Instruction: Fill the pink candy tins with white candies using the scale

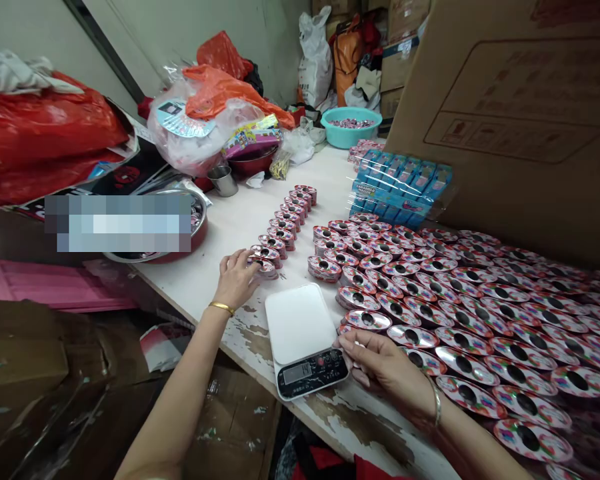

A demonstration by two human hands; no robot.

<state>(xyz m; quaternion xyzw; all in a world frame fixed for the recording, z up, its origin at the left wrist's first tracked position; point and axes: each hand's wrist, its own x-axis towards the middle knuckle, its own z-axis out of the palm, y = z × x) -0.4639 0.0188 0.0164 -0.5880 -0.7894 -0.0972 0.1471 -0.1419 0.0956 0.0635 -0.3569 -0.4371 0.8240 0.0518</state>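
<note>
A white kitchen scale [300, 321] lies near the table's front edge, its pan bare and its display lit, apparently reading 14. My left hand [237, 279] has its fingers closed on the left end of the nearest stack of oval printed cards [265, 268], at the front of a short row. Beside the scale's right front corner, my right hand [373, 357] is pinched; what sits between its fingertips is too small to make out. Many red-and-pink stacks of oval cards [463, 340], each with a dark oval in the middle, stand packed together on the right.
A large cardboard box [510, 133] rises behind the stacks, with a wrapped blue pack [400, 187] before it. A turquoise basin [350, 133] stands at the back. On the left are a metal bowl [200, 227], a metal cup [223, 181] and a red bag [45, 140].
</note>
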